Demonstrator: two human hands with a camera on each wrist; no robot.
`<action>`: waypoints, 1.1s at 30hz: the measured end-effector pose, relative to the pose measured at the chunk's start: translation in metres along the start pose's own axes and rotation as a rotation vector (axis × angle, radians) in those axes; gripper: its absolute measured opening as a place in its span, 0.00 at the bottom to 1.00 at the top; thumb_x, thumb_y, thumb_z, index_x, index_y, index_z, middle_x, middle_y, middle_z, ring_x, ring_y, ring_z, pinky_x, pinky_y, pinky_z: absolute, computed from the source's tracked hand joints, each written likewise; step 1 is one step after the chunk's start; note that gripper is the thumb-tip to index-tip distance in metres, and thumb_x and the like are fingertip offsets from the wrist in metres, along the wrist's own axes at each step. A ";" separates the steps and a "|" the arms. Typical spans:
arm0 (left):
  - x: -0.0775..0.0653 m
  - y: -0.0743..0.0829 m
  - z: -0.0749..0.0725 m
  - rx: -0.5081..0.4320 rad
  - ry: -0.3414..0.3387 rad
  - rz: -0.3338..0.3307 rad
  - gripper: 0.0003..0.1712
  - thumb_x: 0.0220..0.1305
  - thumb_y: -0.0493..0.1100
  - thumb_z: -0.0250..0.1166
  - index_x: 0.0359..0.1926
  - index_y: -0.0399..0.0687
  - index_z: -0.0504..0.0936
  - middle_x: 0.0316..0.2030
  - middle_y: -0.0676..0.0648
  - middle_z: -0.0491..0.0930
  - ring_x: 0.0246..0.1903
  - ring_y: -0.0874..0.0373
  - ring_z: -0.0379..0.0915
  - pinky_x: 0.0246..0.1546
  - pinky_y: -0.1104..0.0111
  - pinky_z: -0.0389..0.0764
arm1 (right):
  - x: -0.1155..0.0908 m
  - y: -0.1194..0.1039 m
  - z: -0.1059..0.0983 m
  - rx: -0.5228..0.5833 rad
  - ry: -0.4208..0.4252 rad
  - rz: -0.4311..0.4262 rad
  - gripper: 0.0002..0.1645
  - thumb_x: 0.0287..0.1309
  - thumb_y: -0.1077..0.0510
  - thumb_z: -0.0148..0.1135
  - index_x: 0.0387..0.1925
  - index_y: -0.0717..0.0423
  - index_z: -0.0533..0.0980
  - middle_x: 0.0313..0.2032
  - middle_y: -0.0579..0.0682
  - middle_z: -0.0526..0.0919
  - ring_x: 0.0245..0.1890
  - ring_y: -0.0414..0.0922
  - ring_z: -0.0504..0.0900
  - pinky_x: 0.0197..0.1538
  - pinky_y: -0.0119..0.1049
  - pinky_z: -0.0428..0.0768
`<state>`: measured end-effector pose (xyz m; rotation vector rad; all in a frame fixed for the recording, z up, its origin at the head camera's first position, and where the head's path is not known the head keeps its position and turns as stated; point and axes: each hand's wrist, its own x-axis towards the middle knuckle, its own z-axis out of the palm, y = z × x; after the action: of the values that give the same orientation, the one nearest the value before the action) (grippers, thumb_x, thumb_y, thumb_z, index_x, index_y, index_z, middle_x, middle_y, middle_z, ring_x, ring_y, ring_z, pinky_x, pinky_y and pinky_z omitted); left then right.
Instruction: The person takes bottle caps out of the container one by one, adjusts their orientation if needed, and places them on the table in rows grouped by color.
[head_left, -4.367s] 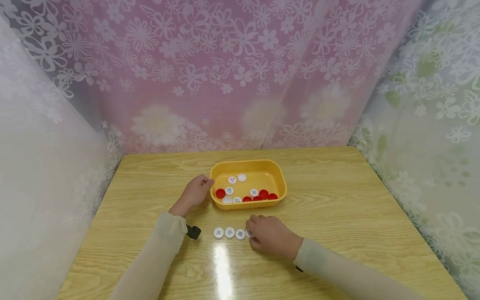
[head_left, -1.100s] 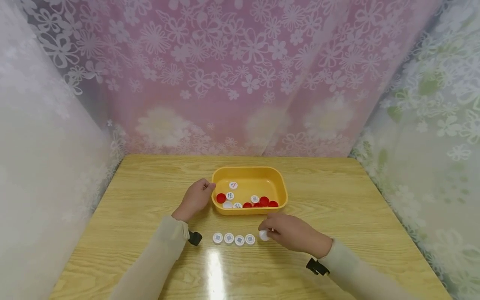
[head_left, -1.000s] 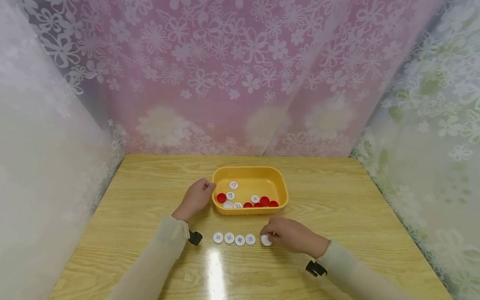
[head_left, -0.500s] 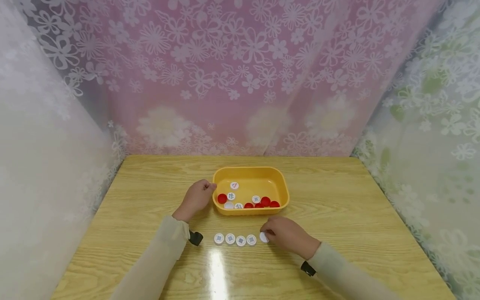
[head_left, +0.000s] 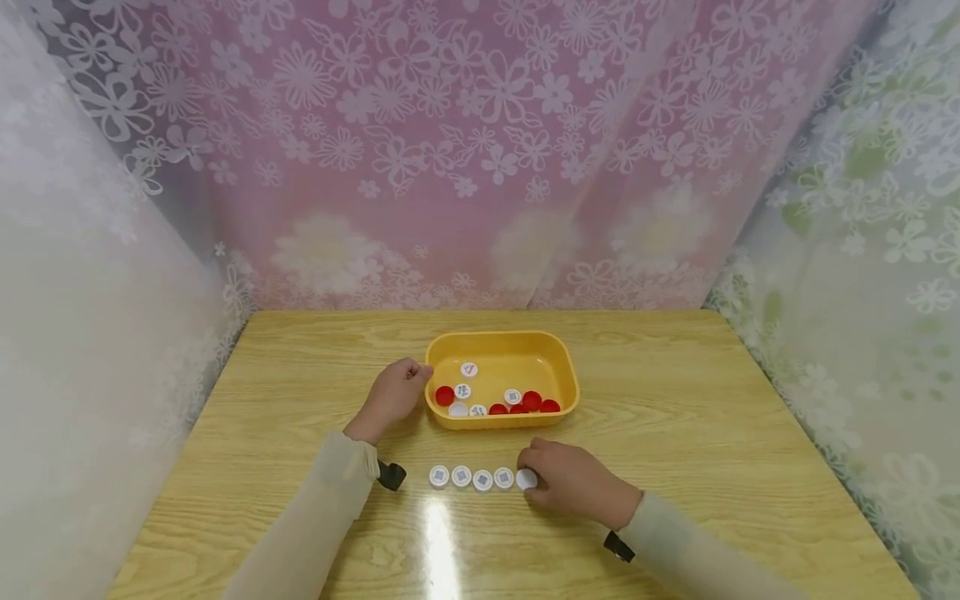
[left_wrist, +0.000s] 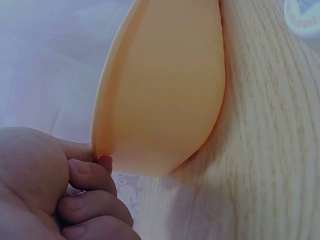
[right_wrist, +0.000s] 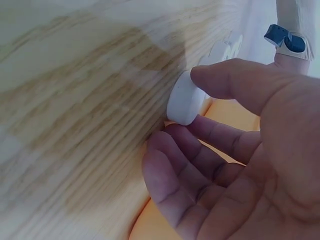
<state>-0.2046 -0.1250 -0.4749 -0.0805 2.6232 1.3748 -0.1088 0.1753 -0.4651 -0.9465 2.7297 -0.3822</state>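
With the tray as a clock face and 12 o'clock pointing away from the person, the left sleeve (head_left: 311,517) is slanting in from 7 o'clock and the right sleeve (head_left: 693,546) from 5 o'clock. A black strap is showing at each wrist. A bright reflection (head_left: 441,550) is shining on the near part of the wooden table (head_left: 675,400).

Beyond it, four white discs (head_left: 483,480) with bluish squares are lying in a side-by-side row, between the tray's 7 and 6 o'clock. Just beside the row's 3 o'clock end is sitting a white disc (head_left: 527,480) with a plain top. The right hand (head_left: 573,483) is pinching this disc, thumb and fingertip pressing its opposite edges, the remaining fingers curling close by.

Farther off, the left hand (head_left: 393,396) is gripping the rim of the yellow tray (head_left: 502,422) at 9 o'clock, its thumb and forefinger closing narrowly on the edge. Inside, four red discs (head_left: 532,401) are clustering between 6 and 4 o'clock, with a square-marked disc (head_left: 512,397) lying beside them. One red disc (head_left: 445,396) is resting at 8 o'clock; around it, toward 7, two printed white discs (head_left: 462,391) and a blank one (head_left: 457,410) are lying. Toward 10 o'clock a red-printed disc (head_left: 469,369) is lying apart. Past the table's far edge, a pink flowered curtain (head_left: 450,167) is hanging.
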 end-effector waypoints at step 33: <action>-0.003 0.000 -0.001 -0.046 0.004 0.036 0.19 0.80 0.53 0.56 0.34 0.43 0.74 0.31 0.45 0.73 0.24 0.52 0.66 0.26 0.65 0.68 | 0.088 0.018 -0.096 -0.317 -0.088 0.010 0.13 0.64 0.49 0.72 0.43 0.52 0.81 0.36 0.45 0.85 0.29 0.42 0.77 0.39 0.39 0.81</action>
<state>-0.2020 -0.1261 -0.4734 -0.0428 2.6091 1.4486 -0.2146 0.1495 -0.3917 -0.9962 2.7602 0.0970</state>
